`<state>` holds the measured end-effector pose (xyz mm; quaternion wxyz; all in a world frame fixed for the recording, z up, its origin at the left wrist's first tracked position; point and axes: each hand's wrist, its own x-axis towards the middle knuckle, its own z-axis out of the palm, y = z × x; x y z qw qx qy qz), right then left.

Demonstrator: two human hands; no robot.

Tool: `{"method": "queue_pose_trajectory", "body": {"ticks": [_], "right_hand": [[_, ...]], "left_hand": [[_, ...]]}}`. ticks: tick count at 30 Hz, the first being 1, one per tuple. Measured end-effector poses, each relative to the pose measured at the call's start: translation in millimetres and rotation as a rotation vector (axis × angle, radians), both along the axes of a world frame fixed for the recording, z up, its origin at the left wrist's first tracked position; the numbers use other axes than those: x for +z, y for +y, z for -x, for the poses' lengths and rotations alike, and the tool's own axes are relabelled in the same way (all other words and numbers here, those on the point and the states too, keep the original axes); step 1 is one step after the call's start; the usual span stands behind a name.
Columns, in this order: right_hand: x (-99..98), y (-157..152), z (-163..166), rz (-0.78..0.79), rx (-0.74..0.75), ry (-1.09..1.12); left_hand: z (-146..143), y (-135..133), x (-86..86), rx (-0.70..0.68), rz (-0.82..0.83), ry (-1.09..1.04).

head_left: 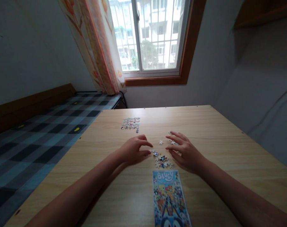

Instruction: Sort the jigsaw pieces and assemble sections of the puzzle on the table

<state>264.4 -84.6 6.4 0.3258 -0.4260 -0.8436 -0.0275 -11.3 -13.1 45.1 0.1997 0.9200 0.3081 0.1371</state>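
Note:
My left hand [134, 149] rests on the wooden table [205, 126], fingers loosely curled and apart, holding nothing. My right hand [183, 149] lies opposite it, fingers spread over a few loose puzzle pieces [173, 142]. Between the two hands sits a small heap of loose puzzle pieces [161, 160], and one single piece [160, 142] lies just beyond it. A partly joined patch of puzzle [131, 123] lies farther back on the left. A colourful picture card [170, 198] lies flat near the front edge.
A bed with a blue checked cover [39, 138] runs along the table's left side. Behind the table are a window [152, 34] with a wooden frame and an orange patterned curtain [96, 47]. A grey wall [264, 94] stands at the right.

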Motion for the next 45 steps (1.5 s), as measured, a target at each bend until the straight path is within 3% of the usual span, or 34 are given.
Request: {"method": "queue_pose_trajectory", "body": {"ticks": [9,18,26,30,34,39,45], "right_hand": [[-1.2,2.8,4.5,-0.010,0.010,0.021],[1.0,1.7,6.4,0.016,0.016,0.005],[8.5,-8.0,14.0,0.181,0.049,-0.154],[8.3,-8.1,16.0,0.260,0.036,-0.213],[8.3,-7.9,15.9,0.288,-0.006,-0.229],[8.3,-8.7,14.7,0.232,0.034,-0.198],[4.3,-7.0,12.8,0.171,-0.002,-0.167]], "left_hand": [[-12.9,-15.5,-5.4,-0.070,-0.125,0.142],[-14.0,-10.1,-3.6,-0.086,-0.046,0.089],[-1.3,15.6,-12.5,0.130,-0.047,-0.001],[0.3,16.1,-14.1,0.109,-0.036,-0.002],[-4.2,6.8,-13.1,0.055,-0.126,-0.081],[-12.4,-8.4,-11.3,-0.100,-0.188,-0.025],[-16.4,-19.3,-5.2,-0.093,-0.194,0.049]]}}
